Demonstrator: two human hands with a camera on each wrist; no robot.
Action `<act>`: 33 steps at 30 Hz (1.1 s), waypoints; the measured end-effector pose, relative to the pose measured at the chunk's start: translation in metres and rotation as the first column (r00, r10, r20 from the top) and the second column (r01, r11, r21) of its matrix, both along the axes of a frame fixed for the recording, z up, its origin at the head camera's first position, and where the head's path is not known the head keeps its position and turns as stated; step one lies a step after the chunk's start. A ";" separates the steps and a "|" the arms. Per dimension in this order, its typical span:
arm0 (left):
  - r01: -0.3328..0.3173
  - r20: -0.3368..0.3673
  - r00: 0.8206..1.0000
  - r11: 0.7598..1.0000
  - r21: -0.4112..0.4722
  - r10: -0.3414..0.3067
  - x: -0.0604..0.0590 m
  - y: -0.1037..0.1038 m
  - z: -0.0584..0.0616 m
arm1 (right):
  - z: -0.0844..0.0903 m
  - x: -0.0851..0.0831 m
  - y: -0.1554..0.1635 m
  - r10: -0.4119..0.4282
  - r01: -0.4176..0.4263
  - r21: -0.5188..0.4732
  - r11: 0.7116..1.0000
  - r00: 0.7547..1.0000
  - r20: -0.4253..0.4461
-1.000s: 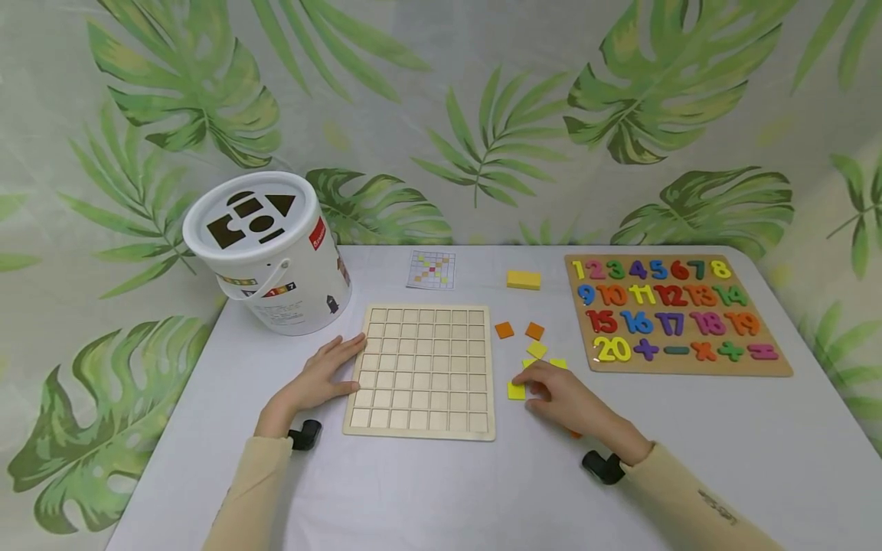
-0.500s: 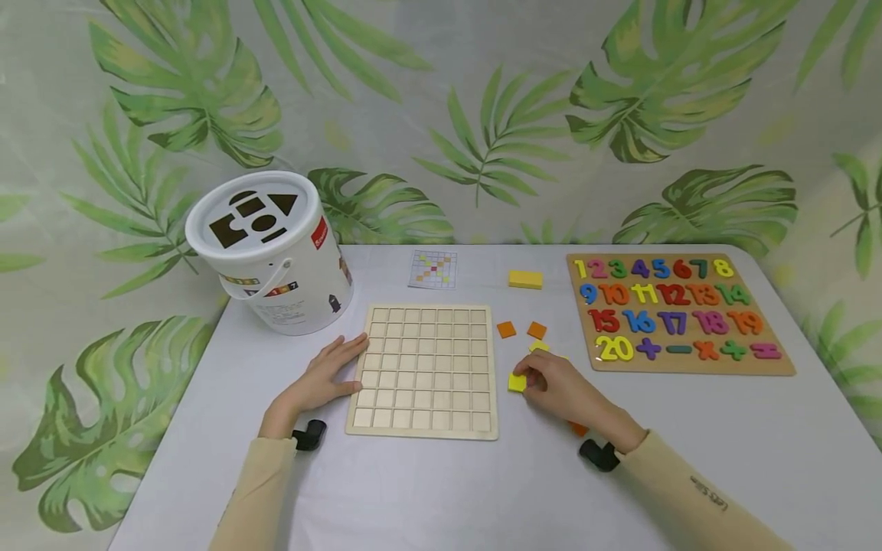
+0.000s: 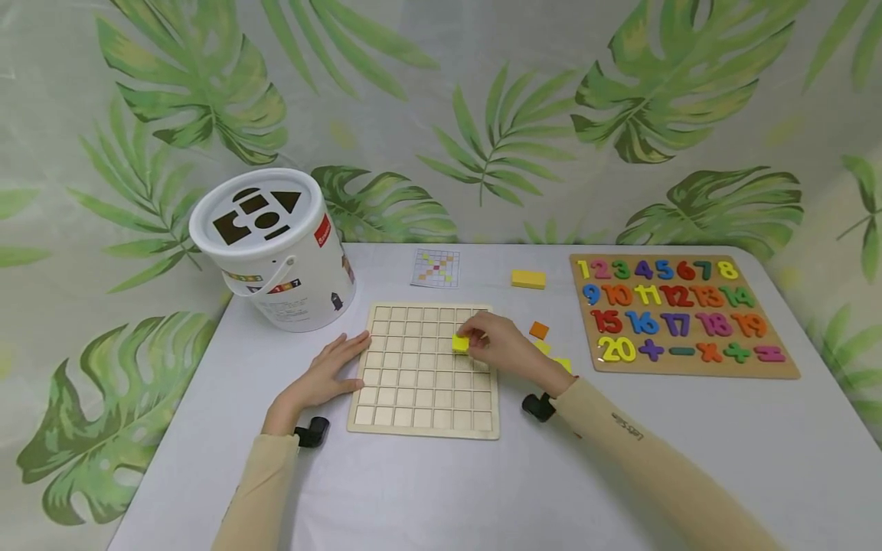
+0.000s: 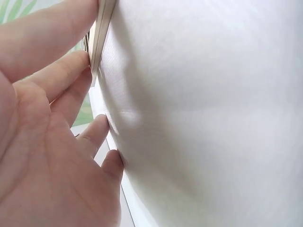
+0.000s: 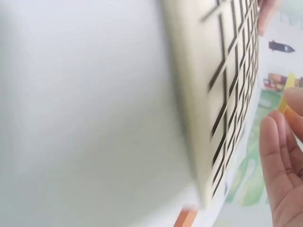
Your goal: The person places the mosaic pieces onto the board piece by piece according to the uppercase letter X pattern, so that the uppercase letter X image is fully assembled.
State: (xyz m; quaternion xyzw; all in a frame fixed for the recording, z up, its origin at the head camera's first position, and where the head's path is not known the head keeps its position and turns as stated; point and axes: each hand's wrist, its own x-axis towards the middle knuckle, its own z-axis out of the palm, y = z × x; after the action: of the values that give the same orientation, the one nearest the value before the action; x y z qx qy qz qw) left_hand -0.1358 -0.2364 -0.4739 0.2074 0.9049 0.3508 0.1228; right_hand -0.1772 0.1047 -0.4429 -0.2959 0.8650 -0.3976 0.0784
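Note:
My right hand (image 3: pixel 499 346) pinches a yellow square tile (image 3: pixel 460 344) over the right part of a wooden grid board (image 3: pixel 406 376). In the right wrist view the tile (image 5: pixel 289 81) sticks out between thumb and fingers, apart from the board (image 5: pixel 222 94). My left hand (image 3: pixel 324 375) lies at the board's left edge with fingers spread, its fingertips touching the rim. The left wrist view shows the fingers (image 4: pixel 66 71) against the board's edge (image 4: pixel 102 38). An orange tile (image 3: pixel 539 330) and yellow tiles (image 3: pixel 563 363) lie right of the board, partly hidden by my right hand and arm.
A white bucket (image 3: pixel 303 283) with shape holes in its lid stands back left. Behind the board lie a printed pattern card (image 3: pixel 436 268) and a yellow block (image 3: pixel 527 279). A number puzzle board (image 3: pixel 599 363) takes up the right side.
My right hand has picked up the yellow tile from beside the board and carried it left, over the grid. The left hand has stayed at the board's edge.

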 end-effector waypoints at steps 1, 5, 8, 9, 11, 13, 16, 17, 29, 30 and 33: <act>0.000 -0.002 1.000 1.000 -0.002 0.000 0.000 0.000 0.000 | -0.001 -0.004 -0.008 0.013 -0.013 -0.004 1.000 1.000 0.004; -0.001 -0.005 1.000 1.000 0.001 0.001 0.000 0.000 -0.001 | -0.003 -0.019 -0.039 0.039 -0.039 0.007 0.999 0.999 0.029; -0.007 0.003 1.000 1.000 0.002 0.007 0.001 0.000 0.000 | -0.006 -0.027 -0.059 0.043 -0.044 0.026 0.999 0.998 0.036; -0.009 0.005 1.000 1.000 0.000 0.009 0.001 0.001 0.000 | -0.007 -0.030 -0.065 0.047 -0.048 0.030 0.998 0.998 0.032; -0.014 0.009 1.000 1.000 0.001 0.014 0.001 0.002 0.001 | -0.010 -0.035 -0.076 0.047 -0.048 0.048 0.998 0.999 0.023; -0.016 0.010 1.000 1.000 -0.001 0.016 0.001 0.002 0.002 | -0.012 -0.039 -0.085 0.045 -0.046 0.064 0.997 0.999 0.018; -0.020 0.014 1.000 1.000 0.003 0.020 0.001 0.003 0.003 | -0.014 -0.044 -0.095 0.043 -0.045 0.101 0.994 0.999 0.018; -0.021 0.015 1.000 1.000 0.006 0.020 0.001 0.003 0.002 | -0.014 -0.046 -0.098 0.044 -0.046 0.110 0.993 0.999 0.016; -0.020 0.012 1.000 1.000 0.012 0.020 0.001 0.001 0.002 | -0.012 -0.048 -0.121 0.028 -0.017 0.295 0.955 0.999 -0.034; -0.020 0.012 1.000 1.000 0.008 0.020 0.001 0.002 0.002 | -0.012 -0.048 -0.121 0.028 -0.015 0.304 0.952 0.999 -0.037; -0.016 0.012 1.000 1.000 0.006 0.016 0.001 0.002 0.001 | -0.011 -0.047 -0.120 0.032 -0.019 0.306 0.952 0.999 -0.040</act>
State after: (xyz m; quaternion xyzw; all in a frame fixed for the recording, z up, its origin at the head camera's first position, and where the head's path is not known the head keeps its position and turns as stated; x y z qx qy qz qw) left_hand -0.1352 -0.2345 -0.4726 0.1987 0.9045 0.3560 0.1249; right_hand -0.2245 -0.0158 -0.4534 -0.3002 0.9137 -0.2512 0.1091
